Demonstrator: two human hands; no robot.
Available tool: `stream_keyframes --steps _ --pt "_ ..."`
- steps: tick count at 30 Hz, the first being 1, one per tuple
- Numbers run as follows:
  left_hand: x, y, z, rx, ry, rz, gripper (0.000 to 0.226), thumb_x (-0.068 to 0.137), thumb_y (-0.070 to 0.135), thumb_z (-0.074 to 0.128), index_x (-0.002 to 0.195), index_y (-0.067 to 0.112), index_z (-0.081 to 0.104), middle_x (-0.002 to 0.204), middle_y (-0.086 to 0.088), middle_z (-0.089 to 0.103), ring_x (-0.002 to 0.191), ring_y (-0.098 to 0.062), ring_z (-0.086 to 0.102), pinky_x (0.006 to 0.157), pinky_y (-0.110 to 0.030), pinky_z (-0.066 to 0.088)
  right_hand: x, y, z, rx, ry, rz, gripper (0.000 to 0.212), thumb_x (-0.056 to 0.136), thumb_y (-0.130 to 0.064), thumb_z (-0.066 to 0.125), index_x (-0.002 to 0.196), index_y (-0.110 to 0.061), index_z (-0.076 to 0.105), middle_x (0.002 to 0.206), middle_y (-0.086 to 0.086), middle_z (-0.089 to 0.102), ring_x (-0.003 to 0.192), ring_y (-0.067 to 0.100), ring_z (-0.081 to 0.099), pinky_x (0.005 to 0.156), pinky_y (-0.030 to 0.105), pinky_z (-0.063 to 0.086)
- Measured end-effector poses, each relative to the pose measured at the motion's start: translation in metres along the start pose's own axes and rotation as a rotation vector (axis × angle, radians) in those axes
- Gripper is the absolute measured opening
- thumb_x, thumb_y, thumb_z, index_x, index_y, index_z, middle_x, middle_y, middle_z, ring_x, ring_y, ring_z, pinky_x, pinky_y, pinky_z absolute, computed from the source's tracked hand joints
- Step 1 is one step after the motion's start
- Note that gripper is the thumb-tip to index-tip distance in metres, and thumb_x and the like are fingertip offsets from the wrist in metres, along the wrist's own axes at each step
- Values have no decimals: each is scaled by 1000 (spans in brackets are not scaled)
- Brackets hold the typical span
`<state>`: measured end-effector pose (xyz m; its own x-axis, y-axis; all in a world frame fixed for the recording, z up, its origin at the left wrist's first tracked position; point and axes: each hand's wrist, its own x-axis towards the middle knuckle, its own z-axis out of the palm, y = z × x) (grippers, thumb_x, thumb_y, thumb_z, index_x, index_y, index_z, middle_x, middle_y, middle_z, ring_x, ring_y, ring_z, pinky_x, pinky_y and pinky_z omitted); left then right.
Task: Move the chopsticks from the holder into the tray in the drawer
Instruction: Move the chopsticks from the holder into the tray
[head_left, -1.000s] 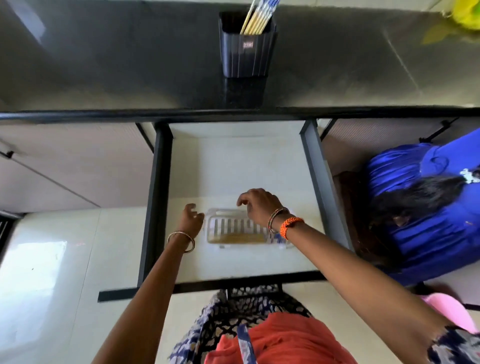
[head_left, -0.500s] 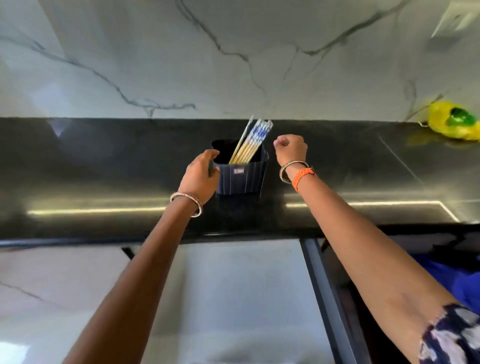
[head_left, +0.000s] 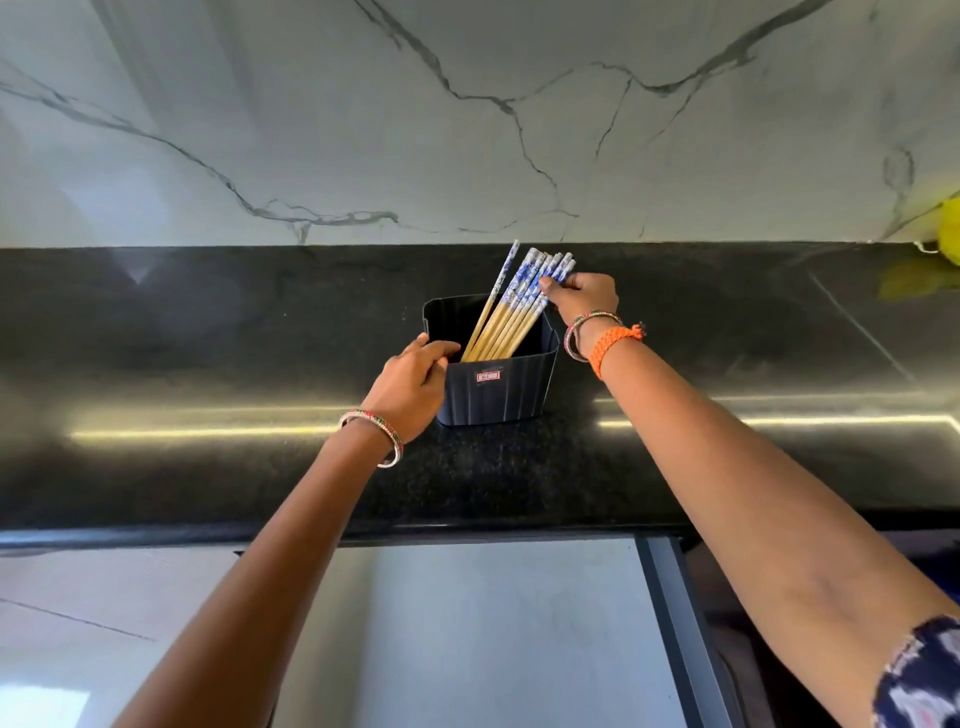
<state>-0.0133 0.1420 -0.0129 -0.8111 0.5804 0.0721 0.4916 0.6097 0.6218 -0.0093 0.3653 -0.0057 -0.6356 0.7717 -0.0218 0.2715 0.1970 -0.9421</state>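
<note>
Now we are at the pick-up. Our left hand (head_left: 415, 382) is wrapped round the near-left corner of the dark ribbed holder (head_left: 498, 384), pinning it to the black table (head_left: 208, 467), while our right hand (head_left: 584, 299) reaches in from the right with its fingertips (head_left: 545, 285) pinched on the blue-patterned tops of the chopsticks (head_left: 514, 312). Those lean as a fan toward the far right, tips down in the holder; one stick stands a little apart on the left of the bunch. How many the grip has actually gathered we cannot tell.

To do this well, we should close the grip round the whole bunch just below the patterned part, sweeping in that stray stick, so nothing splays. Keep the holder pressed down and draw the sticks out along their own lean, not straight up, or the rim may catch them and tip the holder. The drawer (head_left: 493, 623) lies open below the table's near edge; its tray is out of view.
</note>
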Motion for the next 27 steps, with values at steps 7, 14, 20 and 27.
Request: stream_keyframes --steps 7,14,20,27 --pt "-15 8 -6 -49 12 10 41 98 21 32 139 18 38 151 -14 32 133 -24 42 101 -33 39 -12 -24 -22 158 91 52 23 86 -15 68 97 5 70 78 11 64 53 9 53 65 26 56" --pt "-61 15 -22 -134 96 9 38 97 16 34 134 13 45 119 -27 60 97 -35 62 80 -39 50 -49 -60 -75 262 260 -27 23 86 -12 67 98 7 70 78 11 65 68 19 62 72 34 60" --pt "-142 -4 5 -363 153 -135 36 93 8 38 125 8 53 127 -9 60 117 -19 56 101 -27 42 -144 -46 -103 643 226 73 25 88 -8 64 64 -12 58 62 3 56 54 11 53 52 21 52" --pt "-240 -66 63 -431 -40 -459 33 87 1 39 111 5 62 95 -8 61 78 -12 59 78 -30 48 -275 73 -85 883 147 492 24 92 -13 60 68 -12 54 36 -6 57 33 0 54 46 17 54"
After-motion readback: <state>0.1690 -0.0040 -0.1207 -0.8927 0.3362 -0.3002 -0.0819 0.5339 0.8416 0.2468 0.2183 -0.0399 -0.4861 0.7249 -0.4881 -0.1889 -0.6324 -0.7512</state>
